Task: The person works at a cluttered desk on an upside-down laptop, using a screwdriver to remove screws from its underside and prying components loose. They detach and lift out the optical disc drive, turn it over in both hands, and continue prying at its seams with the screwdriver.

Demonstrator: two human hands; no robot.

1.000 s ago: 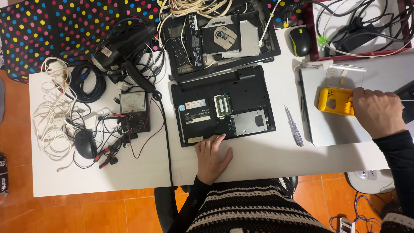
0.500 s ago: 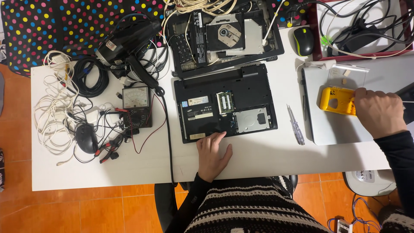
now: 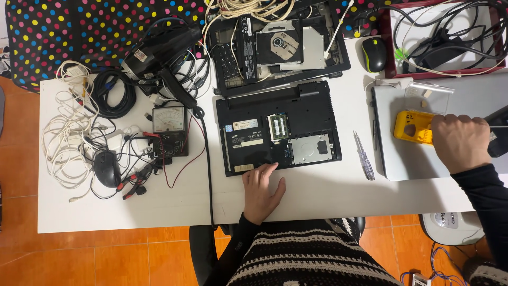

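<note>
A black laptop (image 3: 296, 111) lies upside down in the middle of the white table (image 3: 159, 206), with its memory and drive bays uncovered. My left hand (image 3: 262, 190) rests flat on the table, fingertips touching the laptop's near edge. My right hand (image 3: 461, 142) is closed over the right end of a yellow case (image 3: 413, 127) that lies on a closed silver laptop (image 3: 407, 159). A screwdriver with a clear handle (image 3: 364, 157) lies between the two laptops.
A second opened laptop with an optical drive (image 3: 280, 45) sits behind. An analogue multimeter (image 3: 169, 127), a black mouse (image 3: 107, 168), cables and a heat gun (image 3: 159, 50) crowd the left. A black-and-green mouse (image 3: 374, 54) and a red tray of cables (image 3: 444, 37) stand at the back right.
The view has shifted slightly. Both hands keep their places: left at the laptop's edge, right on the yellow case.
</note>
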